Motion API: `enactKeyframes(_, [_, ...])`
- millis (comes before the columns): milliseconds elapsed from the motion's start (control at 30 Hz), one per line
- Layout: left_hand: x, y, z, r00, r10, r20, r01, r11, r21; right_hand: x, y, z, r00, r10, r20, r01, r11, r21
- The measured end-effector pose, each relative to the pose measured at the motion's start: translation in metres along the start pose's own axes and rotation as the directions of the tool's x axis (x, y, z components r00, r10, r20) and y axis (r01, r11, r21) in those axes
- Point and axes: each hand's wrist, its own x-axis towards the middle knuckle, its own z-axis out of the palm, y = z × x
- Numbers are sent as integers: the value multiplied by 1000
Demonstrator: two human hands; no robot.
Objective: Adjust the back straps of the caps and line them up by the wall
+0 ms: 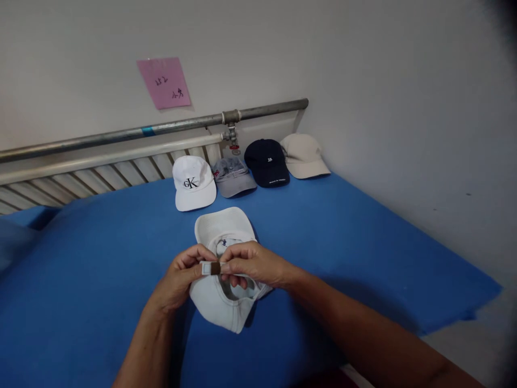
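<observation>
A white baseball cap (220, 307) is tilted over the blue table, its brim (224, 223) pointing away from me and its back opening facing me. A small dark emblem shows near the brim. Across the opening runs the cap's back strap (207, 268), with a brown buckle-like piece (216, 268) on it. My left hand (177, 277) pinches the strap's left side between thumb and fingers. From the right, my right hand (252, 263) pinches the strap close to the brown piece, some of its fingers inside the opening.
Behind stand a white cap (194, 183), a grey cap (234, 177), a navy cap (266, 161) and a beige cap (305, 156) in a row on the blue tabletop (323, 231). A radiator (113, 167), a metal pipe (181, 123) and a wall with a pink note (165, 83) lie beyond.
</observation>
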Motion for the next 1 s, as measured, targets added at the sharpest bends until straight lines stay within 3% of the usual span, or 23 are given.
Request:
enactKeyframes(200, [-3, 1, -2, 999, 45, -29, -45, 999, 4, -6, -11, -3, 998, 57, -10, -57, 996, -71])
enactKeyframes(333, [-2, 0, -3, 999, 49, 15, -50, 998, 26, -5, -10, -3, 998, 51, 30, -48, 996, -80])
enactKeyframes(867, [0, -1, -3, 998, 60, -27, -59, 997, 44, -6, -9, -5, 999, -9, 49, 13, 998, -65])
enactKeyframes(1000, [-1, 0, -1, 999, 47, 10, -48, 997, 63, -5, -9, -4, 999, -4, 54, 6, 999, -32])
